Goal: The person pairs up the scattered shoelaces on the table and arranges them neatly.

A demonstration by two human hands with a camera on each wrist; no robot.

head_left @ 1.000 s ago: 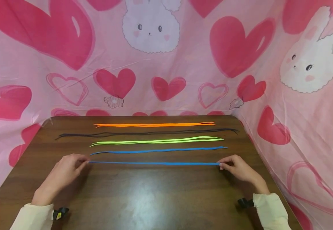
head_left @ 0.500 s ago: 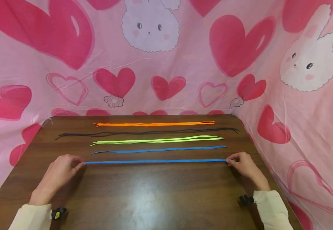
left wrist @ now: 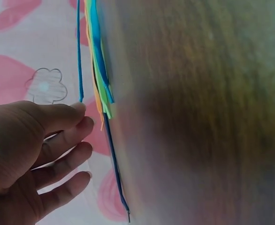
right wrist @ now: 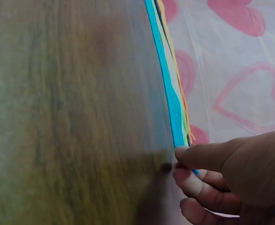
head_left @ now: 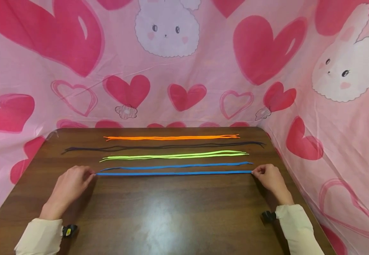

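A flat blue shoelace (head_left: 171, 173) is stretched straight between my two hands. My left hand (head_left: 73, 186) pinches its left end between thumb and forefinger; in the left wrist view the held lace (left wrist: 80, 56) stands apart from the wooden surface. At the other end, my right hand (head_left: 270, 179) pinches the lace, and the right wrist view shows thumb and forefinger meeting on the blue band (right wrist: 168, 79). Just beyond it lies a second blue shoelace (head_left: 171, 166), nearly parallel, its left tip close to my left fingertips.
Farther back on the brown table (head_left: 133, 219) lie neon green laces (head_left: 178, 156), dark laces (head_left: 159, 147) and orange laces (head_left: 171, 138), all in rows running left to right. Pink heart-printed cloth (head_left: 184, 71) hangs behind and at both sides.
The held blue lace has gone from slightly slack to taut and its face has turned flat. Both hands have moved away from me, bringing it closer to the other blue lace.
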